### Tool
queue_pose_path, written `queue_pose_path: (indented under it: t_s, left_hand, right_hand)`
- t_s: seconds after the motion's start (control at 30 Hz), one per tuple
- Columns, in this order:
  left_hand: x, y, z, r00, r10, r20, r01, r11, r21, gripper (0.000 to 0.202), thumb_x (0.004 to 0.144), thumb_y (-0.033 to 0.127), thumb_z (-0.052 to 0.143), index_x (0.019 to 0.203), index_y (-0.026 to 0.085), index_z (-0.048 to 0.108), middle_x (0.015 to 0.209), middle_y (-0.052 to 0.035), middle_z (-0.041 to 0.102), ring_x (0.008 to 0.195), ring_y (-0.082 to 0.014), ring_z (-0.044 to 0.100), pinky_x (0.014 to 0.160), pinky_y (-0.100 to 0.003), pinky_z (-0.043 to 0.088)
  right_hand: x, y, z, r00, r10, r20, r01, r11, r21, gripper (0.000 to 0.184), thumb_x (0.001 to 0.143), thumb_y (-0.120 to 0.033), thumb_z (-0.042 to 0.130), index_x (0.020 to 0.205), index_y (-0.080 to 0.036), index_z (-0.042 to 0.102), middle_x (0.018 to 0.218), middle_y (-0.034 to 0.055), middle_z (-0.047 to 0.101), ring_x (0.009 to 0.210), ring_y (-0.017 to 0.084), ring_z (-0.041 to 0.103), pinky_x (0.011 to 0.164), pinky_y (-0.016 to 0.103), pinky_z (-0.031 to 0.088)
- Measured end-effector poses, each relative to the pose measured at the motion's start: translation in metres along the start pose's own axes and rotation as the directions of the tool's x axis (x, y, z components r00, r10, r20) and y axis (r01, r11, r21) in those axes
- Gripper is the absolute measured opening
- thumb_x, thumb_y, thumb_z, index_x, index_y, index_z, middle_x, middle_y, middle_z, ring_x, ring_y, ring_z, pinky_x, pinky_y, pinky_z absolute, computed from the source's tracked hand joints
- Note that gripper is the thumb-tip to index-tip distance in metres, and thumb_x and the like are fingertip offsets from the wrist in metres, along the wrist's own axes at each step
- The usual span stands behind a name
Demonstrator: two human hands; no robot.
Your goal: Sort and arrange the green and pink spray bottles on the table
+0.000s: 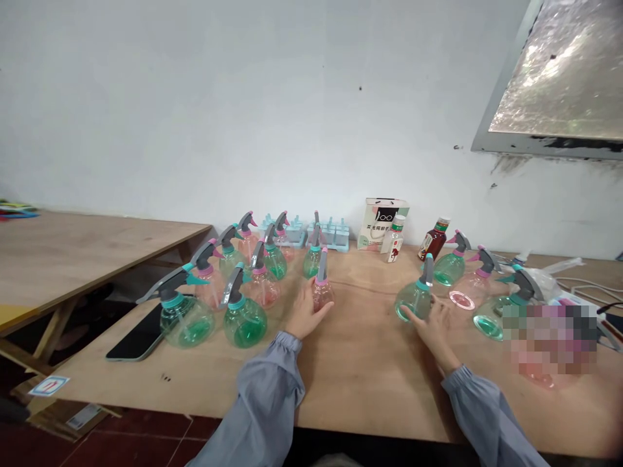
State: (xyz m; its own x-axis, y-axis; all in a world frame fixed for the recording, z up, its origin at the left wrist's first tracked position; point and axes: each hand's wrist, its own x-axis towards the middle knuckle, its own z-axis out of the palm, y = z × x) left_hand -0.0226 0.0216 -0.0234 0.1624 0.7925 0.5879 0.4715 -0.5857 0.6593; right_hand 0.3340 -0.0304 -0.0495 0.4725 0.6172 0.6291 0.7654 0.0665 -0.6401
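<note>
Far left of the left hand, a dark phone [139,337] lies flat at the edge of the wooden table [360,370]. Between the phone and that hand stands a cluster of green and pink spray bottles [243,285], all upright and close together.

The left hand [304,312] is curled around the lower body of the pink spray bottle [322,288]. The bottle stands upright on the table, with its grey trigger head above the fingers.

Behind both hands, against the wall, are pale blue ice-pop moulds [331,233], a printed carton [382,224], a small white bottle [395,240] and a brown bottle [433,239].

The right hand [431,325] lies with fingers spread against the near side of the green spray bottle [416,295], which stands upright just beyond the fingertips. Whether the fingers close around it cannot be determined. Right of this hand, further spray bottles [481,285] stand near it.
</note>
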Motion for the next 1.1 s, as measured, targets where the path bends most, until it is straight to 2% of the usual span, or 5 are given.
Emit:
queue_pose_path:
  t_s: [0.33,0.8,0.93,1.03,1.1]
  left_hand:
    - [-0.001,0.000,-0.001,1.000,0.006,0.012,-0.006,1.000,0.021,0.077,0.086,0.038,0.070,0.149,0.020,0.028,0.147,-0.0178,0.050,0.142,-0.0324,0.047,0.120,-0.053,0.035]
    - [-0.002,0.006,-0.002,0.997,0.005,0.074,-0.003,1.000,-0.022,0.078,0.086,0.043,0.069,0.149,0.019,0.030,0.148,-0.0177,0.050,0.142,-0.0327,0.047,0.120,-0.053,0.036]
    - [-0.005,0.014,0.001,0.990,-0.004,0.138,0.008,0.999,-0.033,0.084,0.086,0.047,0.068,0.153,0.018,0.027,0.152,-0.0185,0.048,0.144,-0.0333,0.045,0.121,-0.053,0.035]
    - [-0.009,0.023,0.005,0.977,0.006,0.211,0.002,0.999,-0.039,0.087,0.088,0.045,0.066,0.158,0.019,0.022,0.158,-0.0182,0.042,0.146,-0.0339,0.042,0.123,-0.054,0.031]
    - [-0.012,0.031,0.007,0.963,0.038,0.268,-0.022,0.998,-0.062,0.083,0.091,0.043,0.062,0.160,0.020,0.021,0.159,-0.0167,0.041,0.147,-0.0330,0.040,0.124,-0.055,0.030]
  right_hand:
    - [0.107,0.010,0.031,0.948,0.315,-0.052,-0.319,0.926,-0.204,0.115,0.070,-0.085,0.061,0.150,-0.005,0.040,0.134,0.0301,0.047,0.122,0.045,0.052,0.105,0.056,0.039]
    - [0.125,0.013,0.026,0.930,0.342,-0.134,-0.337,0.940,0.059,0.110,0.069,-0.077,0.069,0.142,-0.001,0.038,0.144,0.0389,0.040,0.138,0.047,0.038,0.112,0.056,0.031]
    - [0.098,-0.017,0.033,0.962,0.235,-0.141,-0.197,0.951,0.239,0.103,0.069,-0.081,0.062,0.137,-0.006,0.044,0.142,0.0335,0.043,0.131,0.043,0.044,0.111,0.060,0.034]
    - [0.058,-0.059,0.044,0.998,0.032,0.052,-0.049,0.934,0.353,0.076,0.078,-0.079,0.057,0.123,-0.017,0.059,0.127,0.0182,0.061,0.110,0.032,0.062,0.100,0.051,0.049]
    - [0.031,-0.090,0.050,0.934,-0.247,0.258,0.083,0.851,0.518,0.070,0.081,-0.069,0.065,0.133,-0.022,0.057,0.137,0.0158,0.060,0.120,0.031,0.061,0.105,0.051,0.047]
